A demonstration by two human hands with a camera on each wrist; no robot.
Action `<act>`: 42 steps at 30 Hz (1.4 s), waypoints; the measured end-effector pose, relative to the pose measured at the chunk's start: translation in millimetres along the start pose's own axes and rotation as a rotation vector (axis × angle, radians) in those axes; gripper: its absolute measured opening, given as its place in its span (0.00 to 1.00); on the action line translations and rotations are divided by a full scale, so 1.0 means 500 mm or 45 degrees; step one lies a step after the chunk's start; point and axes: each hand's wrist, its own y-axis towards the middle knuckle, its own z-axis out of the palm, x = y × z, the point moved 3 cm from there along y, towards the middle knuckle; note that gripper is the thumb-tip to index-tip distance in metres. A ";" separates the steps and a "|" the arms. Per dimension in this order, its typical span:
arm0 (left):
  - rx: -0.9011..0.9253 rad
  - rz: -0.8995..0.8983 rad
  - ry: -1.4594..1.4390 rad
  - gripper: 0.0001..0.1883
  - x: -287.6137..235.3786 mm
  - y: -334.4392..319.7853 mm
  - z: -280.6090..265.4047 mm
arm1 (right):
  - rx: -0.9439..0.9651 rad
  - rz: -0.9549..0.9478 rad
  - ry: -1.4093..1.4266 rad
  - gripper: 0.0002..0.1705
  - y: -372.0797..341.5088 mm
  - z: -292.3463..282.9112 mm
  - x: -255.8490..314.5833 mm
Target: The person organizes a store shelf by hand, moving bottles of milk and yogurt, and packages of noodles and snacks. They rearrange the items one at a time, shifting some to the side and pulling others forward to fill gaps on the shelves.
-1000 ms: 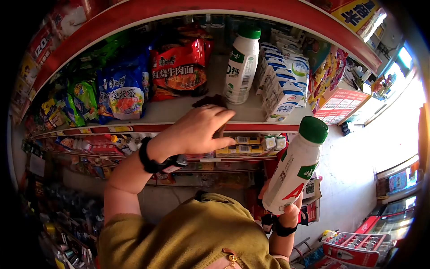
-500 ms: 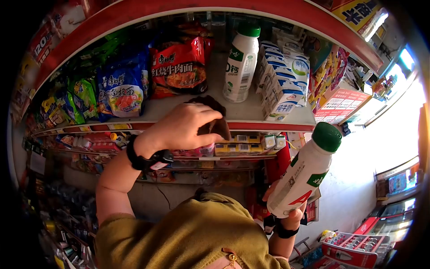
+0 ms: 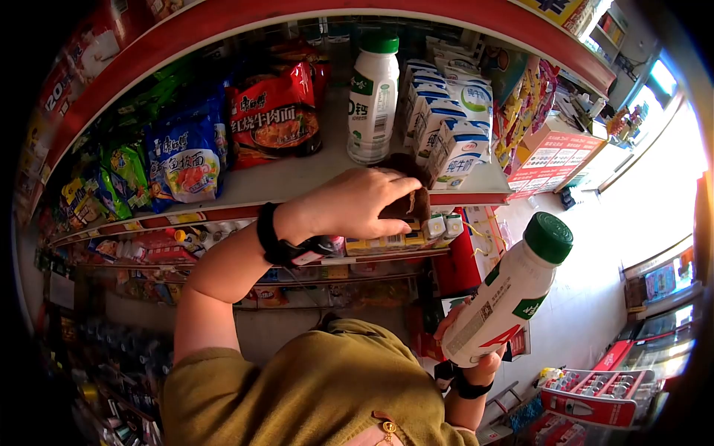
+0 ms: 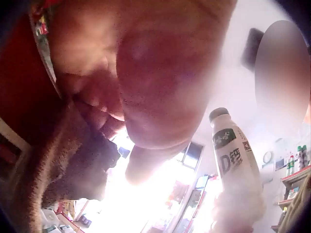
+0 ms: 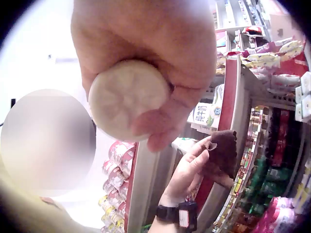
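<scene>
My left hand [image 3: 346, 204] pinches a dark brown cloth [image 3: 419, 207] at the shelf's front edge, just before the milk cartons [image 3: 455, 152]. In the right wrist view the cloth hangs from its fingers over the red edge strip. My right hand [image 5: 146, 39] grips a white milk bottle [image 3: 494, 305] with a green cap round its lower part. Off the shelf to the right, the bottle tilts with its cap up; its round base faces the right wrist camera. A similar white bottle [image 3: 373, 104] stands upright on the shelf behind my left hand.
The shelf [image 3: 335, 171] carries red noodle packs [image 3: 274, 111] and blue noodle packs [image 3: 184, 160] on the left. A red-edged shelf [image 3: 297, 15] overhangs it. Lower shelves hold yellow boxes [image 3: 375, 244]. A red and white carton [image 3: 554, 160] stands at the right.
My left hand and the cloth first shifted slightly left, then slid right along the shelf edge to the milk cartons. The bottle in my right hand moved slightly right. The head view turned a little.
</scene>
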 end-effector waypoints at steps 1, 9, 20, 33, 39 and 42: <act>0.006 -0.046 -0.010 0.31 0.004 -0.013 -0.008 | -0.003 0.031 0.130 0.58 0.001 -0.001 -0.001; -0.247 -0.480 0.283 0.17 0.014 -0.207 -0.125 | 0.052 -0.045 -0.060 0.61 0.035 -0.012 -0.021; -0.207 -0.310 0.077 0.21 0.002 -0.142 -0.081 | 0.018 -0.425 -0.291 0.67 0.101 0.031 0.027; -0.371 -0.222 0.330 0.16 0.018 -0.181 -0.067 | 0.178 -0.274 -0.166 0.48 0.220 0.169 0.023; -0.538 -0.438 0.593 0.14 0.053 -0.295 -0.126 | 0.039 -0.450 -0.865 0.29 0.331 0.211 -0.022; -0.632 -0.468 0.685 0.14 0.058 -0.301 -0.120 | 0.100 -0.529 -0.937 0.30 0.373 0.254 -0.052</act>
